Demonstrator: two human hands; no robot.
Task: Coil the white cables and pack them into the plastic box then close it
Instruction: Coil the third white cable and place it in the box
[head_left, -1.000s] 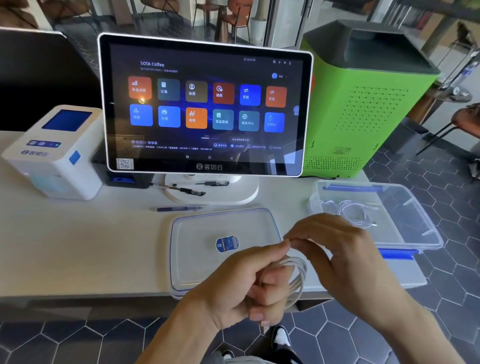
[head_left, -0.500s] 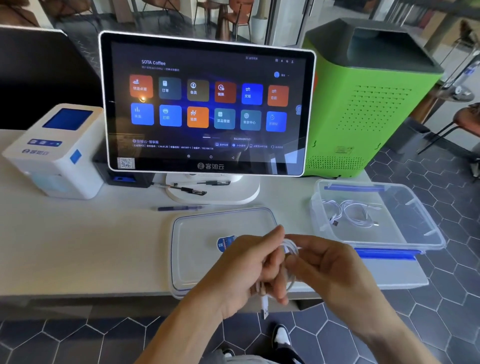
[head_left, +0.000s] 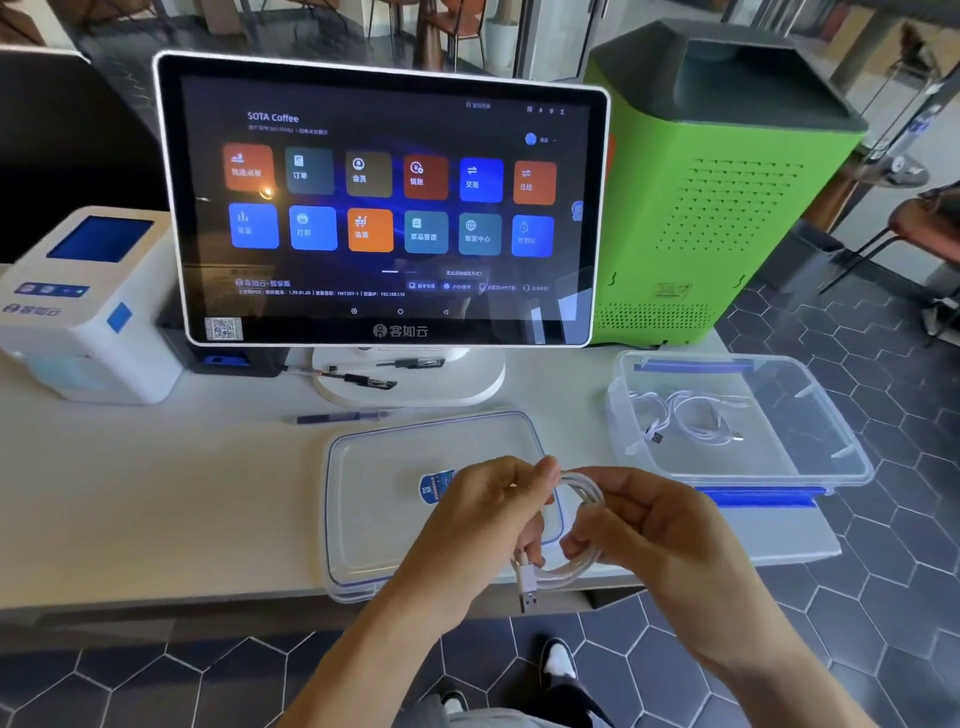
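A coiled white cable (head_left: 582, 525) hangs between both hands above the table's front edge, its USB plug (head_left: 527, 592) dangling down. My left hand (head_left: 483, 514) pinches the coil's left side. My right hand (head_left: 649, 525) grips its right side. The clear plastic box (head_left: 852, 457) stands open at the right on the table, with another coiled white cable (head_left: 691, 421) lying inside. The box's clear lid (head_left: 363, 499) with a blue sticker lies flat on the table just behind my left hand.
A touchscreen terminal (head_left: 384, 202) stands at the back centre, with pens (head_left: 358, 379) on and near its base. A white printer (head_left: 78, 306) sits at the left and a green machine (head_left: 722, 197) at the back right. The table edge (head_left: 156, 597) runs below the lid.
The loose loops have been gathered into a tighter coil. Both hands have closed in on it, and the USB plug now hangs free below the left hand.
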